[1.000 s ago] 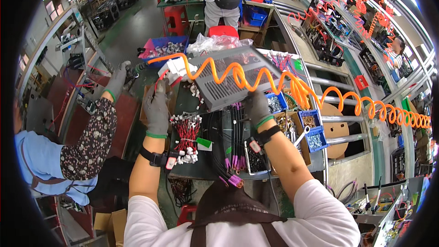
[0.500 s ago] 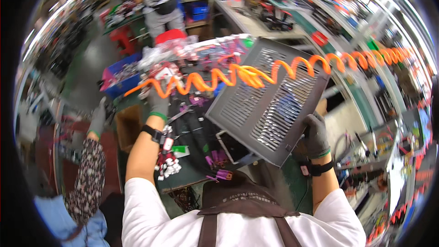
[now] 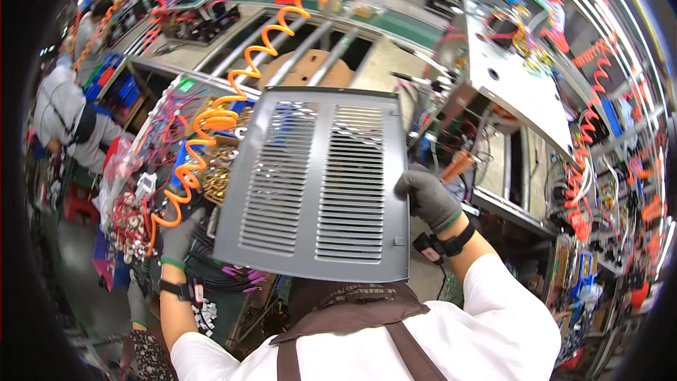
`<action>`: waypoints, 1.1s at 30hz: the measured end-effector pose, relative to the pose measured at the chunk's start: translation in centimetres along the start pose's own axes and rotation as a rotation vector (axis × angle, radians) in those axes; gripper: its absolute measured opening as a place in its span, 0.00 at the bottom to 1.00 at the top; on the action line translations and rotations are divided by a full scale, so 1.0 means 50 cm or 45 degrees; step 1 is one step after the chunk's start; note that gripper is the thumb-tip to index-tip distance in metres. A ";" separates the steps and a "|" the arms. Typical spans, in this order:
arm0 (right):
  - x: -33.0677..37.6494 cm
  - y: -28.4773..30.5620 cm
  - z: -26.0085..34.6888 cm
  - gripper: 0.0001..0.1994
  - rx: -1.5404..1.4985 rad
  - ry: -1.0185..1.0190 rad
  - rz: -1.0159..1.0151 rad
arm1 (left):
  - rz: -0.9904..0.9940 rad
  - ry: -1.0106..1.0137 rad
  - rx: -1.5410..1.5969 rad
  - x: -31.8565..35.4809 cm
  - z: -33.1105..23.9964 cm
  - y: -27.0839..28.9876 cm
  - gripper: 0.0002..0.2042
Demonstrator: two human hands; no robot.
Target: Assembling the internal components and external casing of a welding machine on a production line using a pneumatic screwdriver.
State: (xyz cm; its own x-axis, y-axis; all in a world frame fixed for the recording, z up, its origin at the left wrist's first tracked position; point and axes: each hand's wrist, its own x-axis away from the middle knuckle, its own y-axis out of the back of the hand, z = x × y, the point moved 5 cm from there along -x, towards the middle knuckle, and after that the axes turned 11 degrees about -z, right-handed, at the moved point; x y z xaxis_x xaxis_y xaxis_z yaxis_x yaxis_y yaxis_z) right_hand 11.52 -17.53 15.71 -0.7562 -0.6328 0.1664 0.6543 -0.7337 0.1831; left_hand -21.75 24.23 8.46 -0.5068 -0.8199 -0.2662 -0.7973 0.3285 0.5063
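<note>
A dark grey sheet-metal panel (image 3: 317, 190) with two columns of louvre slots is held up in front of me, tilted. My gloved right hand (image 3: 431, 201) grips its right edge, fingers closed round it. My gloved left hand (image 3: 182, 236) is apart from the panel, over the bench to its left. An orange coiled hose (image 3: 215, 120) hangs across the bench and its lower end passes close by this hand. The left fingers are blurred and partly behind the hose, so I cannot make out whether they hold anything.
Beyond the panel lies a roller conveyor (image 3: 310, 49) with a round brown board. To the right stands a white metal housing (image 3: 525, 102) with wires. Brass-coloured fittings (image 3: 220, 173) and wire bundles (image 3: 127, 222) cover the bench at left. Another person's patterned sleeve (image 3: 151, 356) reaches in at lower left.
My view has swung to the right toward the conveyor. The panel, still in my right hand, has turned more upright and sits nearer the middle. My left hand stays apart from it.
</note>
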 end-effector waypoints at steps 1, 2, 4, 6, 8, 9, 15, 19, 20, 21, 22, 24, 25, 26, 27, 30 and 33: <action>0.020 0.014 0.002 0.04 -0.187 0.051 0.039 | 0.025 0.178 0.295 0.023 -0.035 -0.032 0.27; 0.036 0.025 -0.008 0.05 -0.197 -0.006 0.007 | 0.113 0.409 0.769 0.059 -0.066 -0.071 0.26; 0.081 0.051 -0.030 0.04 -0.671 -0.346 0.026 | 0.020 0.805 0.956 0.106 -0.100 -0.107 0.14; 0.139 0.066 -0.054 0.04 -1.179 -0.755 0.126 | -0.016 0.838 1.035 0.168 -0.138 -0.147 0.14; 0.164 0.073 -0.057 0.09 -1.481 -0.804 0.459 | -0.032 0.834 1.076 0.223 -0.167 -0.190 0.13; 0.182 0.093 -0.081 0.08 -1.357 -0.787 0.389 | -0.024 0.823 1.091 0.249 -0.180 -0.216 0.13; 0.314 0.192 -0.210 0.09 -1.083 -1.049 0.309 | 0.114 0.740 1.142 0.348 -0.263 -0.395 0.13; 0.395 0.281 -0.213 0.11 -1.058 -0.946 0.234 | 0.258 0.705 1.176 0.390 -0.306 -0.510 0.13; 0.413 0.300 -0.209 0.11 -1.158 -0.951 0.233 | 0.298 0.699 1.184 0.400 -0.313 -0.540 0.12; 0.440 0.319 -0.210 0.11 -1.211 -0.993 0.190 | 0.339 0.698 1.189 0.411 -0.318 -0.571 0.12; 0.466 0.333 -0.210 0.12 -1.310 -1.020 0.187 | 0.377 0.694 1.199 0.419 -0.322 -0.603 0.12; 0.500 0.361 -0.223 0.11 -1.292 -1.035 0.062 | 0.444 0.683 1.222 0.428 -0.329 -0.666 0.12; 0.511 0.369 -0.232 0.11 -1.310 -1.037 0.006 | 0.475 0.674 1.235 0.428 -0.333 -0.696 0.12; 0.519 0.374 -0.239 0.10 -1.361 -1.020 -0.013 | 0.504 0.664 1.248 0.426 -0.336 -0.724 0.12; 0.524 0.381 -0.254 0.09 -1.328 -1.032 -0.122 | 0.527 0.652 1.260 0.423 -0.339 -0.749 0.12; 0.527 0.401 -0.290 0.07 -1.300 -0.999 -0.319 | 0.580 0.626 1.282 0.409 -0.338 -0.810 0.12; 0.514 0.408 -0.314 0.09 -1.332 -0.920 -0.334 | 0.623 0.604 1.285 0.393 -0.320 -0.852 0.12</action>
State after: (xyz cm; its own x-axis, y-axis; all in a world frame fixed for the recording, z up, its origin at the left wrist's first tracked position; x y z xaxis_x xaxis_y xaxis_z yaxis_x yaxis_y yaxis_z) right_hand 5.34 -52.62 8.48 -0.4711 -0.4063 0.7829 -0.0751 -0.8659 -0.4946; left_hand 7.50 -13.38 -5.23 -0.8234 -0.5280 0.2077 -0.5595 0.6946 -0.4522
